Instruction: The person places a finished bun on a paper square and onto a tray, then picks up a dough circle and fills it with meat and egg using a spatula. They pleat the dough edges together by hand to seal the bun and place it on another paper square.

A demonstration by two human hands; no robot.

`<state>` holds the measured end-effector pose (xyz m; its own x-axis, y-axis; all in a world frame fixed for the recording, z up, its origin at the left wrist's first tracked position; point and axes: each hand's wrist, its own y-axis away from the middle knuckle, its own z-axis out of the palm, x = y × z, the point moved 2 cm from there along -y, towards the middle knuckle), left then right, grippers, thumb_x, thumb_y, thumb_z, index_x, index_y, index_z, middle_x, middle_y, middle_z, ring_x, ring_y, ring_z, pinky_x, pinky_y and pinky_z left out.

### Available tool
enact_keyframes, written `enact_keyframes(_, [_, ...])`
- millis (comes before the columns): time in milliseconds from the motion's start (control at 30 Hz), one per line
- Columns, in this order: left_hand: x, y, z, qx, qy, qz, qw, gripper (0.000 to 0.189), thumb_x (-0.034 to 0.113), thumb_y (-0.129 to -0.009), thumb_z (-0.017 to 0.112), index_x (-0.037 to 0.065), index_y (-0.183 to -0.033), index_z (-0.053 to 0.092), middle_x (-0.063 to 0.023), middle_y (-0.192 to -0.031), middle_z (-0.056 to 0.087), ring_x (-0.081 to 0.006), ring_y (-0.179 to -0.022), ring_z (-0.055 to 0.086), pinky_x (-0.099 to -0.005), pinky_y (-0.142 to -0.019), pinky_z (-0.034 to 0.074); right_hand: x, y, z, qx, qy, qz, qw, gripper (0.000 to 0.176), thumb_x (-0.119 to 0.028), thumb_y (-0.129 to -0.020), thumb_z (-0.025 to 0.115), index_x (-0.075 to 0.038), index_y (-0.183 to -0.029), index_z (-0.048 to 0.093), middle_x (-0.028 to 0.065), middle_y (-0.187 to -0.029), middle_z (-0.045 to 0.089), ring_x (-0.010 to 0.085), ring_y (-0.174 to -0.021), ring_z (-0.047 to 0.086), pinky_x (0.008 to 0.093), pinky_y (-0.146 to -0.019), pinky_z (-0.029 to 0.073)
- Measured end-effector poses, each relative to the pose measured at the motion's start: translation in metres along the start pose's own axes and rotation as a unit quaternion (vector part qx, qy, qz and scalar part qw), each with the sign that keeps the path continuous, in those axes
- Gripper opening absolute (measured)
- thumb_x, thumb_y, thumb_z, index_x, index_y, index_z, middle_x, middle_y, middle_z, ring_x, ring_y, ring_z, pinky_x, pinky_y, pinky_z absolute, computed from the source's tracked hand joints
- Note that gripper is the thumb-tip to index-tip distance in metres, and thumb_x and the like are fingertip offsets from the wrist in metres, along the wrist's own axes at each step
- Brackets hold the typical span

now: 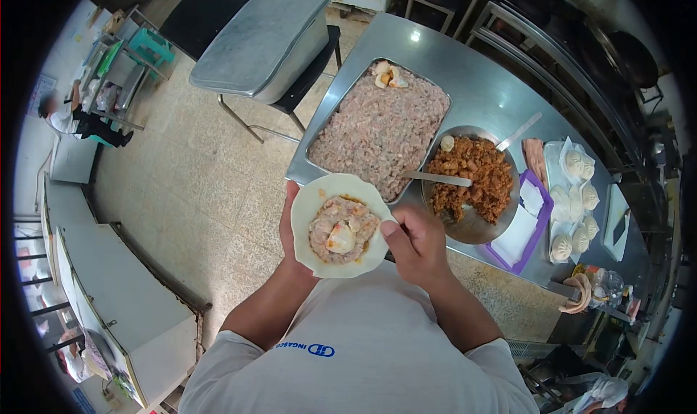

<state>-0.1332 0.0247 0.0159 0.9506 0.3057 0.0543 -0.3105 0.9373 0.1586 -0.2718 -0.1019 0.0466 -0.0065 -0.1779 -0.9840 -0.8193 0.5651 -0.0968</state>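
Note:
A flat round of pale dough (303, 209) lies across my left hand (287, 229), whose fingers are mostly hidden beneath it. Minced meat filling (319, 232) with a piece of egg (340, 238) on top sits in the middle of the dough. My right hand (415, 243) pinches the dough's right edge between thumb and fingers. Just beyond my hands is a metal tray of raw minced meat (385, 124), with egg pieces (390, 75) at its far end. To its right stands a metal bowl (475, 234) of brown cooked filling (475, 174) with metal utensils in it.
On the steel table (406, 40), a purple tray (517, 265) with white papers lies right of the bowl, near several formed buns (581, 196). A lidded container (265, 40) rests on a chair at the upper left. Another person (80, 116) sits far left.

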Motion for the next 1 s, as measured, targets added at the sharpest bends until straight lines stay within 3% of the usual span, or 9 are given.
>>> enact_keyframes(67, [0.000,0.002,0.001,0.001,-0.003,0.003,1.000,0.084,0.071,-0.098,0.030,-0.001,-0.137,0.051,-0.0213,-0.129,0.062,-0.0363,-0.114,0.064,-0.0481,-0.097,0.054,-0.004,0.005,-0.001,-0.012,0.122,-0.093,0.988,0.019,-0.012,-0.092,0.069,0.001,-0.087,0.057,0.0058,-0.078,0.057,0.0111,-0.062,0.052,0.0281,-0.054,0.042])
enact_keyframes(200, [0.003,0.003,0.007,-0.006,0.002,-0.002,1.000,0.086,0.071,-0.098,0.031,-0.002,-0.138,0.050,-0.0217,-0.129,0.062,-0.0349,-0.114,0.065,-0.0474,-0.097,0.054,-0.020,0.003,0.007,0.009,0.121,-0.063,0.991,0.019,-0.013,-0.091,0.069,0.001,-0.086,0.057,0.0082,-0.075,0.056,0.0166,-0.061,0.053,0.0310,-0.055,0.042])
enact_keyframes(267, [0.009,0.004,0.002,-0.006,0.000,-0.017,1.000,0.087,0.072,-0.097,0.032,-0.002,-0.139,0.050,-0.0221,-0.130,0.062,-0.0351,-0.115,0.065,-0.0475,-0.098,0.054,-0.027,-0.004,0.015,0.067,0.037,-0.024,0.997,0.016,-0.010,-0.091,0.067,0.001,-0.085,0.058,0.0117,-0.071,0.055,0.0234,-0.060,0.054,0.0348,-0.055,0.043])
enact_keyframes(400, [0.018,0.006,0.000,-0.042,0.034,-0.056,0.997,0.089,0.073,-0.097,0.032,-0.003,-0.139,0.049,-0.0228,-0.132,0.060,-0.0357,-0.117,0.064,-0.0481,-0.099,0.053,-0.008,-0.002,0.024,0.036,0.024,0.020,0.999,0.014,-0.010,-0.091,0.067,0.001,-0.087,0.060,0.0122,-0.073,0.056,0.0232,-0.061,0.055,0.0348,-0.056,0.043])
enact_keyframes(467, [0.023,0.008,-0.001,-0.029,0.014,-0.056,0.998,0.089,0.074,-0.096,0.032,-0.003,-0.140,0.049,-0.0231,-0.133,0.060,-0.0359,-0.117,0.064,-0.0482,-0.100,0.053,-0.003,0.001,0.026,0.026,0.132,-0.048,0.990,0.016,-0.013,-0.090,0.070,0.001,-0.091,0.061,0.0085,-0.079,0.058,0.0161,-0.064,0.054,0.0309,-0.057,0.044])
enact_keyframes(567, [0.029,0.010,0.000,-0.004,-0.013,-0.061,0.998,0.092,0.075,-0.095,0.032,-0.003,-0.140,0.049,-0.0236,-0.133,0.059,-0.0358,-0.118,0.063,-0.0481,-0.100,0.053,-0.009,0.002,0.031,0.024,0.136,-0.036,0.990,0.015,-0.012,-0.091,0.066,0.001,-0.087,0.060,0.0048,-0.079,0.058,0.0108,-0.067,0.052,0.0272,-0.058,0.041])
enact_keyframes(767, [0.038,0.009,-0.007,-0.030,-0.026,-0.097,0.995,0.097,0.079,-0.093,0.030,-0.004,-0.141,0.047,-0.0241,-0.135,0.057,-0.0350,-0.120,0.062,-0.0474,-0.101,0.053,-0.019,-0.010,0.045,0.074,0.043,0.044,0.995,0.016,-0.011,-0.092,0.062,0.002,-0.083,0.058,0.0090,-0.072,0.057,0.0166,-0.061,0.051,0.0309,-0.056,0.041])
enact_keyframes(867, [0.040,0.011,-0.003,-0.019,-0.031,-0.103,0.994,0.100,0.081,-0.091,0.029,-0.004,-0.142,0.046,-0.0244,-0.137,0.056,-0.0348,-0.122,0.061,-0.0471,-0.102,0.051,-0.010,-0.003,0.039,0.042,0.155,-0.029,0.987,0.014,-0.012,-0.090,0.068,0.001,-0.090,0.061,0.0085,-0.079,0.058,0.0153,-0.063,0.054,0.0310,-0.056,0.043])
enact_keyframes(1000, [0.035,0.012,-0.001,-0.037,-0.037,-0.095,0.994,0.104,0.084,-0.089,0.028,-0.004,-0.143,0.044,-0.0247,-0.139,0.054,-0.0351,-0.124,0.059,-0.0470,-0.104,0.050,-0.022,-0.003,0.034,0.031,0.154,-0.027,0.987,0.014,-0.011,-0.090,0.068,0.001,-0.090,0.061,0.0088,-0.078,0.058,0.0155,-0.063,0.054,0.0309,-0.055,0.043])
